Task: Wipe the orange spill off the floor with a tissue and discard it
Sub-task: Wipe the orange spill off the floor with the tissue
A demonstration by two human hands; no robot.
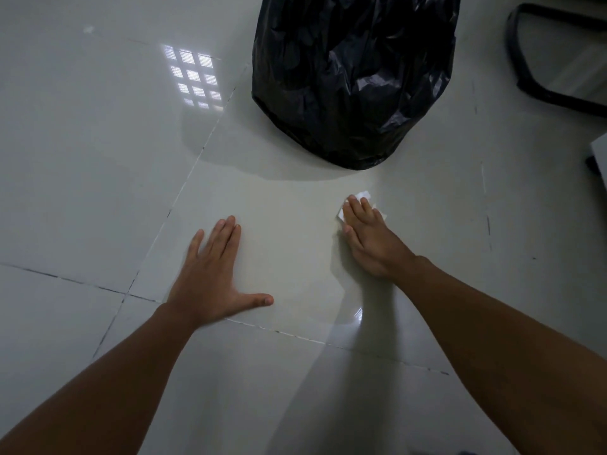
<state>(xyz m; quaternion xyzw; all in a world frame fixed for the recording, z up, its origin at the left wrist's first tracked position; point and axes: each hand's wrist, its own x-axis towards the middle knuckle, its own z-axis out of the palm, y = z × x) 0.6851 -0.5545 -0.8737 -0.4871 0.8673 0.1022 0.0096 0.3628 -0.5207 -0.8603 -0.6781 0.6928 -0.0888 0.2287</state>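
My right hand (371,239) lies flat on the pale tiled floor (98,192) and presses a white tissue (363,195) down; only the tissue's edges show past my fingertips. No orange spill shows on the tiles around it; whatever lies under the hand and tissue is hidden. My left hand (213,274) rests palm down on the floor to the left, fingers spread, holding nothing. A bin lined with a black plastic bag (354,80) stands just beyond the tissue.
A black curved frame (525,80) lies on the floor at the far right. A white object with a dark base (599,159) pokes in at the right edge. Window light reflects off the tiles at the far left.
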